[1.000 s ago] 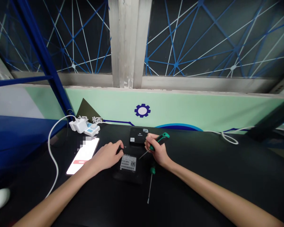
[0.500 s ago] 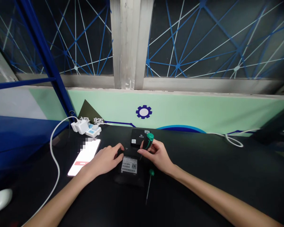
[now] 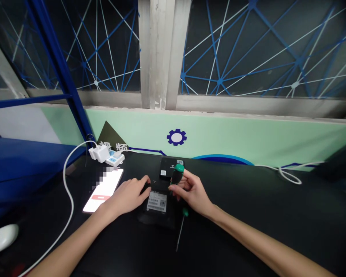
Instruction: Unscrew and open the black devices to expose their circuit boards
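A black boxy device (image 3: 170, 200) with a white printed label lies on the dark table. My left hand (image 3: 134, 194) has its fingers and thumb curled against the device's left edge, holding it. In my right hand (image 3: 192, 188) is a screwdriver (image 3: 178, 174) with a black and green handle, gripped between thumb and fingers above the device's right side. Its shaft points down, and the tip cannot be made out. A second screwdriver (image 3: 181, 231) with a green handle end lies on the table, just right of the device.
Behind the device sits a smaller black box (image 3: 165, 165). To the left lie a lit phone (image 3: 105, 192), a white power strip (image 3: 115, 157) with a plugged charger (image 3: 100, 153), and a white cable (image 3: 67, 184). A green wall panel (image 3: 225, 134) bounds the table's back.
The screwdriver's handle in my right hand has shifted slightly left and turned a little. My left hand stays on the device. The camera view has moved slightly.
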A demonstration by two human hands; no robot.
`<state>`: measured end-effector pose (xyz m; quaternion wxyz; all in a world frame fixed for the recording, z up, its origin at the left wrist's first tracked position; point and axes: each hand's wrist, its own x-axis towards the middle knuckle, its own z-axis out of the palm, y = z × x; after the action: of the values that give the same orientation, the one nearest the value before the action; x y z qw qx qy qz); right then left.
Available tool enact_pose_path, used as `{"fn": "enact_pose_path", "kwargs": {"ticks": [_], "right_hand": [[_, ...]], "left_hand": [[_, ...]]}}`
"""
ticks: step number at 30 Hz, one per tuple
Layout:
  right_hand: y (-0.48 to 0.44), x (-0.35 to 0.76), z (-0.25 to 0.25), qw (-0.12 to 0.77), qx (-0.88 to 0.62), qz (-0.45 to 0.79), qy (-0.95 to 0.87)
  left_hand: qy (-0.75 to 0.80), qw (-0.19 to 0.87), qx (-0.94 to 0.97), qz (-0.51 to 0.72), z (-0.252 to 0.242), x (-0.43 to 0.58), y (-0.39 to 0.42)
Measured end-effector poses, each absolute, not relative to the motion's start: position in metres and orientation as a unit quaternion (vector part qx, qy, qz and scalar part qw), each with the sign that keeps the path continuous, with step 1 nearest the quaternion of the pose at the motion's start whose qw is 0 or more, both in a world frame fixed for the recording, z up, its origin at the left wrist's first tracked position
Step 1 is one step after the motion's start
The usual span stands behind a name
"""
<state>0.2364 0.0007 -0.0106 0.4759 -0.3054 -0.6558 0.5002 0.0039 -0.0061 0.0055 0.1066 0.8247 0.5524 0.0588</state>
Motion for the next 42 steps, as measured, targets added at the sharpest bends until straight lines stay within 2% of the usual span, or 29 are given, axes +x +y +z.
{"fn": "enact_pose_path", "kwargs": {"ticks": [4,10,19,26,42], "right_hand": [[0.001,0.238,-0.014,0.458,-0.275,0.504,-0.679],[-0.001,0.24,-0.019,0.456,-0.245,0.445,-0.73],[-0.003,0.236,-0.024,0.46,-0.28,0.462,-0.705],[-0.004,0.241,-0.027,0.443,-0.247,0.399,-0.764],[0.001,0.233,-0.019,0.462,-0.292,0.478,-0.687]], "left_hand": [[0.554,0.094,0.826,0.053,0.004,0.003,-0.006],[0.549,0.112,0.827,0.049,0.008,0.002,-0.006],[0.552,0.125,0.823,0.057,0.012,0.003,-0.007],[0.55,0.13,0.823,0.054,0.014,0.002,-0.009],[0.545,0.138,0.825,0.059,0.015,0.0,-0.009]]}}
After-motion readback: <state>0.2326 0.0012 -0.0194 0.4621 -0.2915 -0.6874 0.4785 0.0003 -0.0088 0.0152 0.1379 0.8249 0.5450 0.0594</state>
